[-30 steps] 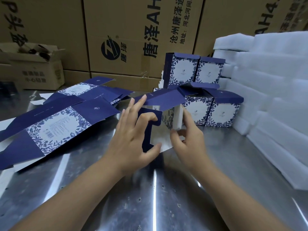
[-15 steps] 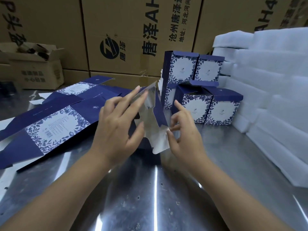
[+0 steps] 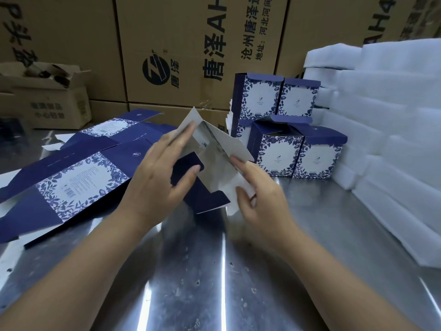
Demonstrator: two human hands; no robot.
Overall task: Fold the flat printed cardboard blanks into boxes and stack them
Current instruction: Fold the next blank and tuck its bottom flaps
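Observation:
A half-folded blue and white cardboard box blank [image 3: 216, 161] is held over the steel table, white inside facing me. My left hand [image 3: 162, 177] holds its left side, fingers stretched along a raised white flap and thumb on a dark blue flap. My right hand [image 3: 260, 199] pinches the white flaps on its right side between thumb and fingers. Flat printed blanks [image 3: 71, 182] lie fanned out on the left. Several finished boxes [image 3: 281, 130] stand stacked in two layers behind the held blank.
White foam slabs [image 3: 386, 130] are piled along the right edge. Big brown cartons [image 3: 191, 51] wall off the back. A small open carton [image 3: 47, 101] sits at the back left. Bare steel table [image 3: 202, 271] lies in front of me.
The blank has been turned and its flaps lifted, so its white inside now faces me. Both hands shifted their hold on the flaps and stayed at the table's middle.

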